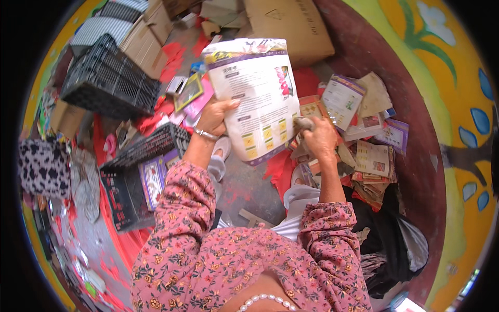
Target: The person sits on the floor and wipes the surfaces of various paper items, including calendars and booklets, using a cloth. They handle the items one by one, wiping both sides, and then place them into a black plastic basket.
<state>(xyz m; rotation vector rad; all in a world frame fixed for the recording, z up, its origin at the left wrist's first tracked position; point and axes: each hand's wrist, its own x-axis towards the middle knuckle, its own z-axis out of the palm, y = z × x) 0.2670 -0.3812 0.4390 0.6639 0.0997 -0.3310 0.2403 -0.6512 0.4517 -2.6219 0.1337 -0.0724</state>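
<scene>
A large white printed packet [257, 93] with a purple border, pictures and writing is held up before me. My left hand [215, 116] grips its left edge, thumb on the printed face. At the lower right edge of the packet, my right hand [320, 136] closes around a small greyish wad, perhaps a rag [305, 123]. The wad touches or nearly touches the packet; which of the two I cannot tell. Below my left forearm, a black plastic crate [128, 206] holds similar purple-bordered packets [152, 181].
Another black crate [111, 80] stands tilted at the upper left, near cardboard boxes [144, 46]. A big carton [292, 27] lies ahead. Piled packets [343, 100] and worn booklets [374, 162] lie right, beside a painted wall [423, 117]. Red scraps [282, 167] litter the floor.
</scene>
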